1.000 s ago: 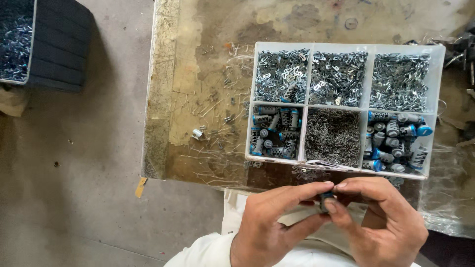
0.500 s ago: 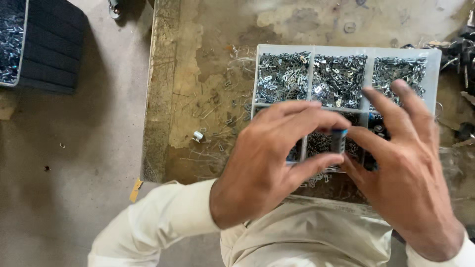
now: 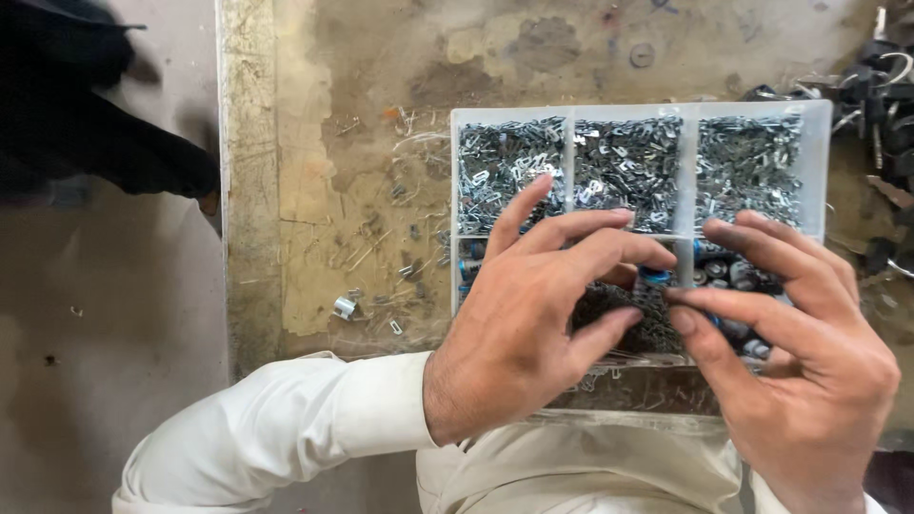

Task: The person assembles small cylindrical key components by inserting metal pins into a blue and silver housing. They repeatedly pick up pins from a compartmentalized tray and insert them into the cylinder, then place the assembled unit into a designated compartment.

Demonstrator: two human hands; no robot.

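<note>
A small blue-capped part [image 3: 655, 276] is pinched between both hands above a clear compartment tray [image 3: 809, 171].

Nearest, the left hand [image 3: 533, 324] and right hand [image 3: 790, 352] are held fingertip to fingertip, each grip closed on the blue-capped part over the tray's near middle compartment. A slip is judged possible, since so little of the part is held; it would be lost among the loose metal pieces. The near compartments are largely hidden by the hands. Farther off, small clips [image 3: 628, 162] are heaped, and a stray metal piece [image 3: 344, 306] is seen on the worn surface [image 3: 333, 143].
</note>
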